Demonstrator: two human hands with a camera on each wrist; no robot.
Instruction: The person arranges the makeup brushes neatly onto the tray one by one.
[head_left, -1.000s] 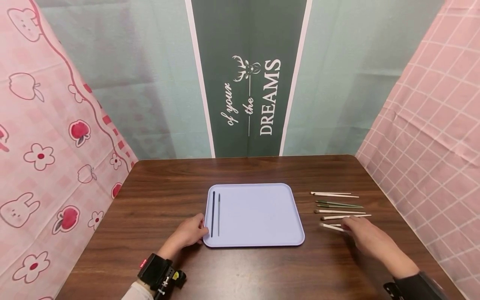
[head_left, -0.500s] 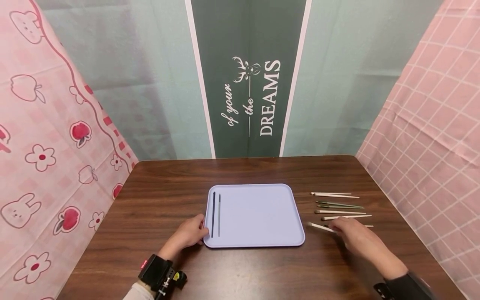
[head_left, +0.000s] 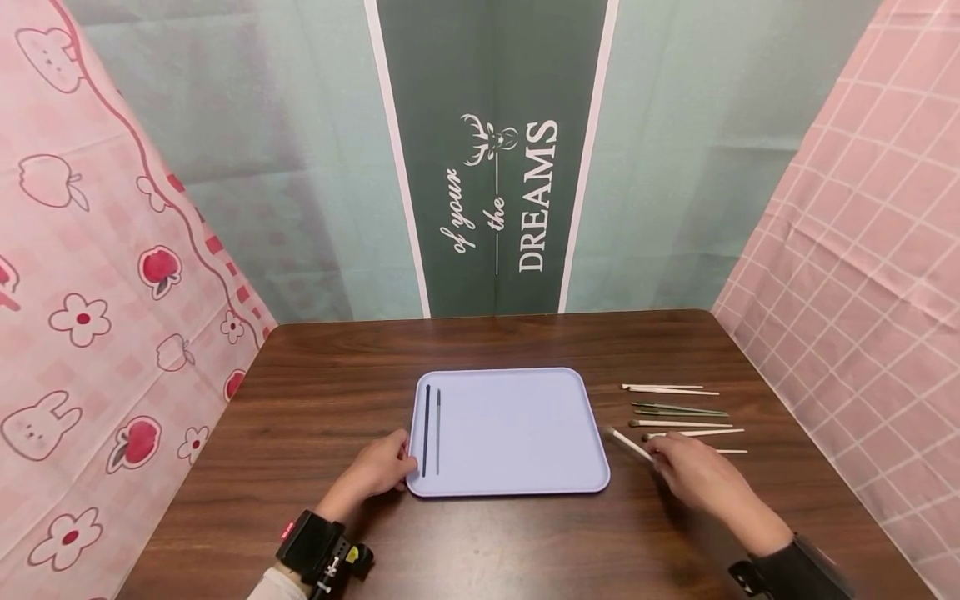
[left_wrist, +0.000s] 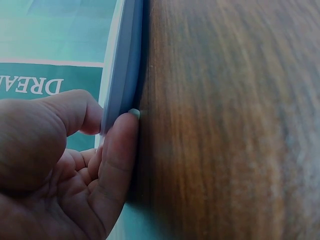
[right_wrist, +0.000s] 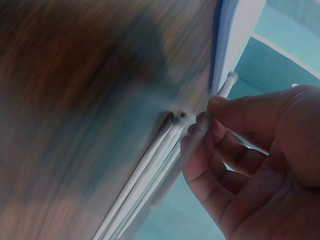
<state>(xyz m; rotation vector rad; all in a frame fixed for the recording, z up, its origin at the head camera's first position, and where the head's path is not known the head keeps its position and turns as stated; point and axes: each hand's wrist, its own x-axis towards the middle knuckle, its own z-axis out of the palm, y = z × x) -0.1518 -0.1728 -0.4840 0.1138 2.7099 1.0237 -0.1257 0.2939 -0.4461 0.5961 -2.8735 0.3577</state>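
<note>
My right hand (head_left: 693,472) pinches a white makeup brush (head_left: 628,443) between thumb and fingers, its bristle end pointing up and left, close to the tray's right edge. In the right wrist view the same makeup brush (right_wrist: 197,132) slants through the fingertips, its lower part blurred. The lavender tray (head_left: 517,433) lies flat on the table, with a black thin stick-like brush (head_left: 427,429) and a grey one (head_left: 438,433) side by side along its left. My left hand (head_left: 378,462) pinches the tray's lower left rim; in the left wrist view, thumb and finger grip that rim (left_wrist: 122,65).
Right of the tray lie several more brushes: white ones (head_left: 667,389) at the back, green ones (head_left: 678,410) in the middle, and a white one with a brown tip (head_left: 678,424) nearer. The right hand partly covers others. Cloth hangs behind the wooden table (head_left: 345,354) and at both sides.
My right hand has moved left from the brushes, carrying the white makeup brush toward the tray and turning its bristle end upward. The left hand stays on the tray's rim.
</note>
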